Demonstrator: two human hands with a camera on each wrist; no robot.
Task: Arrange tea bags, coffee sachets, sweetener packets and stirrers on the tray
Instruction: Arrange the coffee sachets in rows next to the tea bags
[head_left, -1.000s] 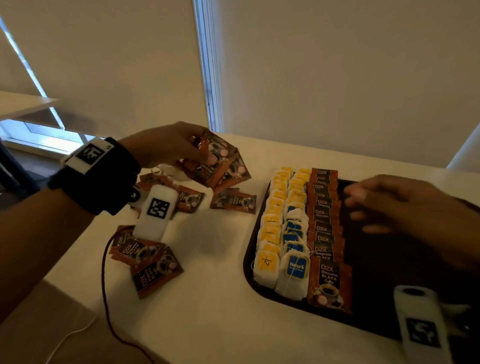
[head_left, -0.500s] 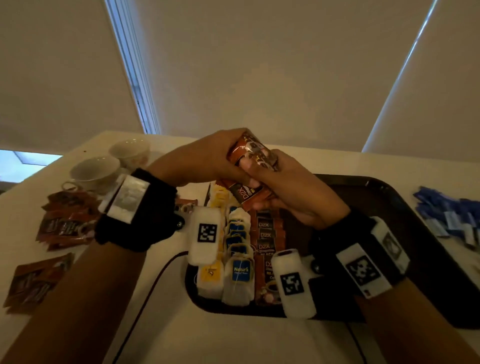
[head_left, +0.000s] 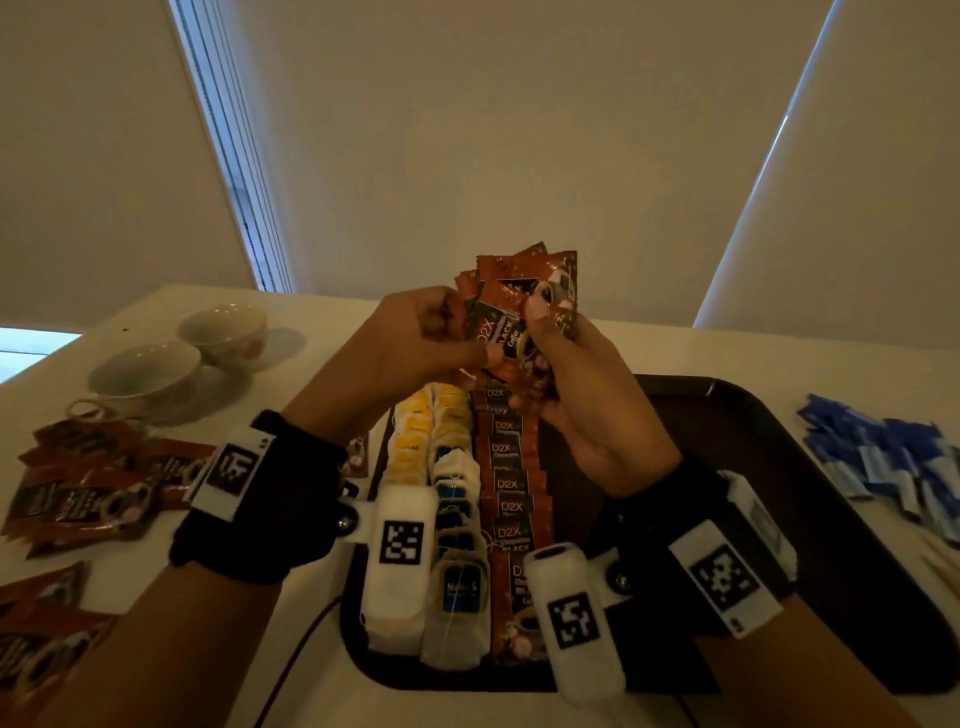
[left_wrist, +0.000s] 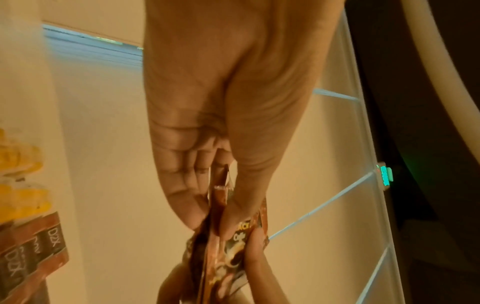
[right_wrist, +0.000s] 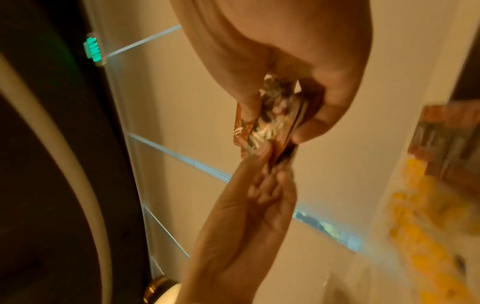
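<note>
Both hands are up over the tray (head_left: 810, 467), working one fanned bundle of sachets (head_left: 524, 306): the left hand (head_left: 410, 348) pinches its near edge between thumb and curled fingers, and the right hand (head_left: 582, 405) is wrapped round the lower end with the thumb pressed on the front. The bundle hangs in the air above the far end of the sachet row (head_left: 511, 499) already laid on the tray, beside two rows of tea bags (head_left: 447, 499). The grip looks loose and the packets are splayed, so I'd guess one could slip free as they are squared up and drop onto the neat rows, knocking them askew. The wrist-worn gear hangs low over the tea bags and could brush them too. A pull from both hands at once might crease or tear a packet. On the packets I can read "D2X" and "BLACK", and what looks like "Coffee" on the held one. A blue tea tag (head_left: 461, 592) starts "Natur", the rest unclear. More sachets (head_left: 88, 493) lie loose on the surface (head_left: 208, 675) at left, blue packets (head_left: 883, 457) at right.
</note>
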